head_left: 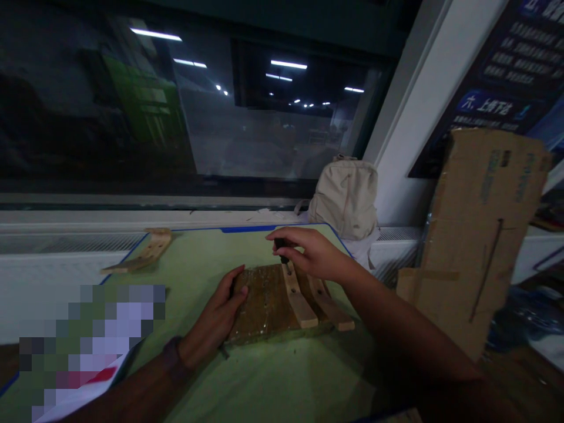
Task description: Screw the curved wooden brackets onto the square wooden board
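A green table bears a taped board, gripped at its left edge by the left hand. The right hand pinches a black driver at the far hole of one wooden strip. Beside it lies a second strip; a third strip sits off the board. Whether any is fastened cannot be told.

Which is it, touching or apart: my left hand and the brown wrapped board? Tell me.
Touching: the head view shows the left hand, its thumb on the left edge of the brown wrapped board.
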`<state>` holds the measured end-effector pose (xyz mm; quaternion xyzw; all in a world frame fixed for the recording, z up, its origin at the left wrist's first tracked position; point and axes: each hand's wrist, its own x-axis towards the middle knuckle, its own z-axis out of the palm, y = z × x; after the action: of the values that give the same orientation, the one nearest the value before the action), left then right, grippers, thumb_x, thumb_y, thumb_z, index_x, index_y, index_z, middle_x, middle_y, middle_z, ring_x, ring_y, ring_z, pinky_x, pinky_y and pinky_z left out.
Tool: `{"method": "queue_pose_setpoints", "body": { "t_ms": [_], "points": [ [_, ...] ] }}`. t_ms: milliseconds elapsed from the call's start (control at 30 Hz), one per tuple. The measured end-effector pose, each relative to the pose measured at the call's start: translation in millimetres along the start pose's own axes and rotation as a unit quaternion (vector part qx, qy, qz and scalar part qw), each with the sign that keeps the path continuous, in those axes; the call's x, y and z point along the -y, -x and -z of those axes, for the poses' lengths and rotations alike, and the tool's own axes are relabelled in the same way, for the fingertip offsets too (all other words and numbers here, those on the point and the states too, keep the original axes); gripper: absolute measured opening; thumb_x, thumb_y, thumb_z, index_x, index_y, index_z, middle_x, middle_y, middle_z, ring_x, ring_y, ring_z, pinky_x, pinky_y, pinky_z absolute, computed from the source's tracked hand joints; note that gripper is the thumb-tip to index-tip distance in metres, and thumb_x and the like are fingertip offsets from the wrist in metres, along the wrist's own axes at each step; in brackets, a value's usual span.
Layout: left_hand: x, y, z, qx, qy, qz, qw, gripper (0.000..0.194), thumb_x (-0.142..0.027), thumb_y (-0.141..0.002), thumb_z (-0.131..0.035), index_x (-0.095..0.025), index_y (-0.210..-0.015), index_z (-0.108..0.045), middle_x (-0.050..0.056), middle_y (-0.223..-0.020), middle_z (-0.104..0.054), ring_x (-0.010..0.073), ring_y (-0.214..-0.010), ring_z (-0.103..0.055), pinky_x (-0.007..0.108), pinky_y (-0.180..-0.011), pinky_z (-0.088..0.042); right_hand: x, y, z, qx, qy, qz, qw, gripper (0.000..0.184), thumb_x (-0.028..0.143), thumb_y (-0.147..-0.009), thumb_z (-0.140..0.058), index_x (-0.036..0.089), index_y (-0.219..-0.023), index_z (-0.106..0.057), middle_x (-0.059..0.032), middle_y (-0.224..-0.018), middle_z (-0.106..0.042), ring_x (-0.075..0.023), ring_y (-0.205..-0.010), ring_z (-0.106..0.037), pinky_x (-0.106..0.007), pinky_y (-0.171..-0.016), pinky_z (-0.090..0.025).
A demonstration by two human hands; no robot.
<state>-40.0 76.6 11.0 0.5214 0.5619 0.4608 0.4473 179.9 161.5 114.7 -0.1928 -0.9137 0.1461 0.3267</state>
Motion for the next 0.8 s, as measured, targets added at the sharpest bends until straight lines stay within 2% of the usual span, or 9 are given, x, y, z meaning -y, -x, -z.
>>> {"method": "queue_pose_setpoints", "body": {
  "t_ms": [100,233,300,433,467,533,667,733,800],
  "points": [
    [2,-1,-0.3,-0.008,-0.006,-0.006,1.000,0.056,-0.044,-0.093,-0.050,-0.018,-0.143,-0.046,0.013,-0.144,-0.056,0.0269,-0.127,-0.060,0.039,-0.102,-0.051,-4,-1,-2,-0.032,0.068,-0.033,0.997,0.018,0.023,-0.093,-0.060,0.019,-0.111,-0.062,-0.0072,-0.101,-0.073,-0.0170,-0.082,-0.066,-0.029,-0.073,-0.049],
    [2,-1,0.5,-0.024,-0.033,-0.017,0.999,0.053,-0.043,-0.093,-0.052,-0.018,-0.139,-0.050,0.014,-0.144,-0.056,0.0283,-0.130,-0.057,0.043,-0.108,-0.046,-5,0,11,-0.017,0.130,-0.103,0.986,0.016,0.022,-0.090,-0.063,0.018,-0.104,-0.060,-0.0025,-0.080,-0.068,-0.0160,-0.068,-0.061,-0.027,-0.065,-0.042],
    [-1,2,1.8,-0.037,-0.058,-0.037,0.997,0.052,-0.043,-0.094,-0.051,-0.018,-0.140,-0.049,0.013,-0.149,-0.051,0.0273,-0.139,-0.048,0.043,-0.117,-0.037,-4,0,18,-0.008,0.138,-0.120,0.983,0.017,0.023,-0.089,-0.063,0.017,-0.105,-0.060,-0.0021,-0.077,-0.068,-0.0160,-0.066,-0.061,-0.026,-0.064,-0.041],
    [-14,17,3.6,-0.071,-0.111,-0.135,0.982,0.054,-0.045,-0.098,-0.045,-0.019,-0.145,-0.045,0.011,-0.162,-0.036,0.0238,-0.152,-0.027,0.044,-0.126,-0.015,-2,1,21,0.003,0.127,-0.105,0.986,0.016,0.024,-0.090,-0.062,0.018,-0.105,-0.061,-0.0039,-0.084,-0.070,-0.0168,-0.071,-0.064,-0.027,-0.066,-0.043],
    [-16,22,3.1,-0.051,-0.113,-0.127,0.984,0.056,-0.046,-0.099,-0.044,-0.020,-0.148,-0.042,0.010,-0.164,-0.032,0.0238,-0.154,-0.024,0.045,-0.126,-0.015,-2,1,21,0.003,0.120,-0.099,0.988,0.016,0.023,-0.090,-0.062,0.018,-0.105,-0.061,-0.0040,-0.085,-0.070,-0.0167,-0.071,-0.064,-0.027,-0.066,-0.044],
    [-17,29,0.9,0.000,-0.096,-0.061,0.993,0.059,-0.049,-0.100,-0.044,-0.021,-0.152,-0.039,0.009,-0.166,-0.029,0.0256,-0.154,-0.023,0.048,-0.125,-0.018,-4,0,18,0.004,0.090,-0.081,0.993,0.018,0.023,-0.090,-0.061,0.018,-0.108,-0.063,-0.0050,-0.089,-0.072,-0.0170,-0.073,-0.065,-0.027,-0.066,-0.046],
    [-8,30,-5.8,0.000,-0.042,0.002,0.999,0.065,-0.039,-0.096,-0.045,-0.018,-0.157,-0.033,0.008,-0.169,-0.021,0.0257,-0.155,-0.019,0.048,-0.126,-0.017,-12,-1,11,-0.014,-0.003,-0.042,0.999,0.025,0.024,-0.092,-0.059,0.020,-0.116,-0.066,-0.0081,-0.106,-0.074,-0.0194,-0.094,-0.070,-0.030,-0.077,-0.052],
    [-4,27,-8.4,0.005,0.008,0.016,1.000,0.070,-0.033,-0.093,-0.047,-0.017,-0.159,-0.028,0.009,-0.168,-0.024,0.0262,-0.153,-0.027,0.047,-0.124,-0.023,-16,-2,9,-0.036,-0.008,-0.048,0.998,0.023,0.023,-0.090,-0.061,0.020,-0.111,-0.068,-0.0069,-0.102,-0.074,-0.0178,-0.086,-0.069,-0.029,-0.074,-0.052],
    [-3,25,-10.3,0.002,0.052,0.029,0.998,0.074,-0.029,-0.090,-0.049,-0.016,-0.159,-0.028,0.010,-0.166,-0.029,0.0277,-0.149,-0.035,0.046,-0.122,-0.030,-18,-2,9,-0.053,0.031,-0.065,0.996,0.014,0.023,-0.087,-0.066,0.019,-0.100,-0.069,-0.0043,-0.088,-0.073,-0.0155,-0.071,-0.065,-0.027,-0.066,-0.048]
  ]
}}
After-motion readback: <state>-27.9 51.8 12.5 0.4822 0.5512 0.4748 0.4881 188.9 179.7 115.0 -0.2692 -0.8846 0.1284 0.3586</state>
